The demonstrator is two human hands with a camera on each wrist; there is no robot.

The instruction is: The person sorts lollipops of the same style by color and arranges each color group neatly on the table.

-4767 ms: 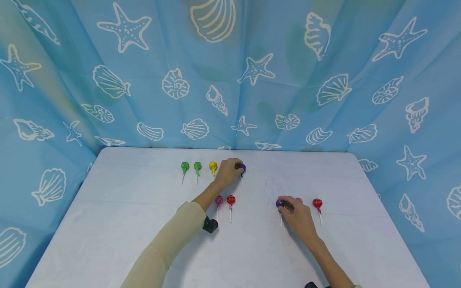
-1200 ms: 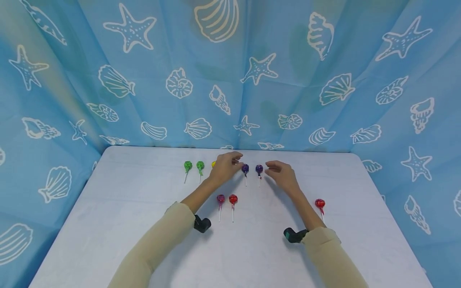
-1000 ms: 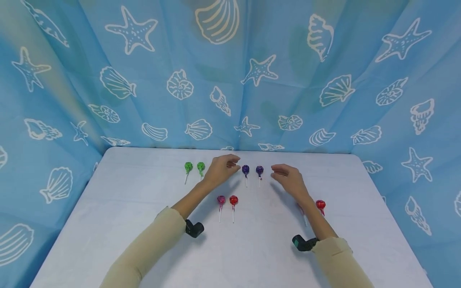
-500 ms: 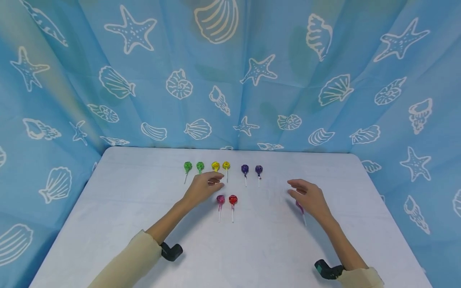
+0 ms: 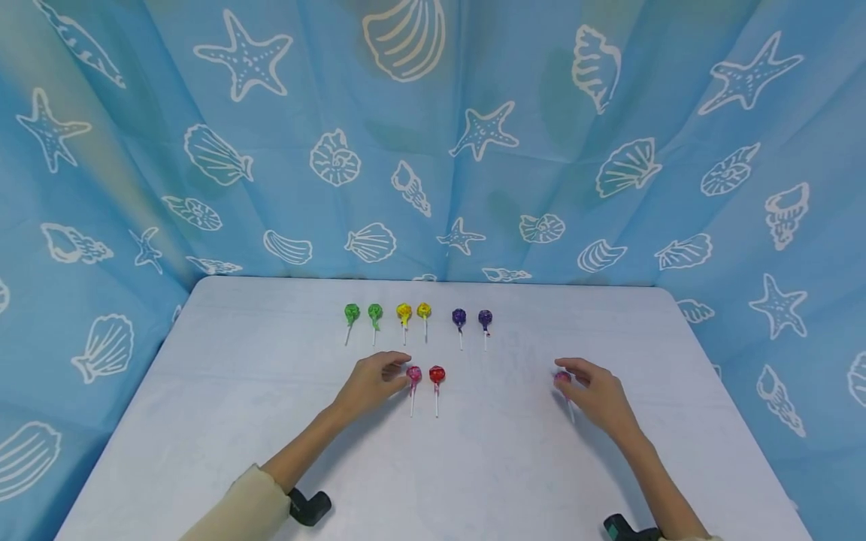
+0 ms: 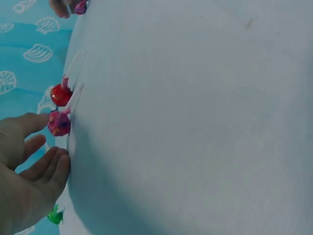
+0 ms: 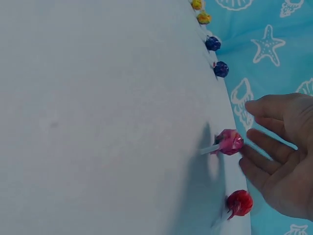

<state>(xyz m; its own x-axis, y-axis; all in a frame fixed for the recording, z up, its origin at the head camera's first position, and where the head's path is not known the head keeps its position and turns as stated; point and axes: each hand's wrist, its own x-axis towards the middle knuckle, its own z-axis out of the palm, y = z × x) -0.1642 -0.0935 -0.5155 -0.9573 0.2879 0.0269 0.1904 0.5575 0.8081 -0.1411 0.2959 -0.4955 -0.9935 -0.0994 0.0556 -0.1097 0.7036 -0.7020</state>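
My left hand (image 5: 372, 385) is at the left side of a pink lollipop (image 5: 414, 374), with thumb and fingers spread apart. In the left wrist view one fingertip comes right up to that lollipop's wrapped head. A red lollipop (image 5: 437, 374) lies just to its right. On the right, my right hand (image 5: 595, 392) hovers over another pink lollipop (image 5: 563, 377), whose head shows partly between thumb and fingers. The right wrist view has these fingers loosely spread beside it, with a second red lollipop (image 7: 239, 203) close by; in the head view the hand hides that one.
Along the back of the white table (image 5: 501, 466) lie pairs of lollipops: green (image 5: 352, 311), yellow (image 5: 404, 312) and purple (image 5: 458, 317). A blue curtain (image 5: 433, 150) with shell prints hangs behind and at both sides. Black wrist cameras (image 5: 310, 508) sit on the forearms.
A second purple lollipop has joined the back row, set there by my right hand. Both hands have since drawn back toward the front pink lollipops, left hand leftward, right hand rightward.
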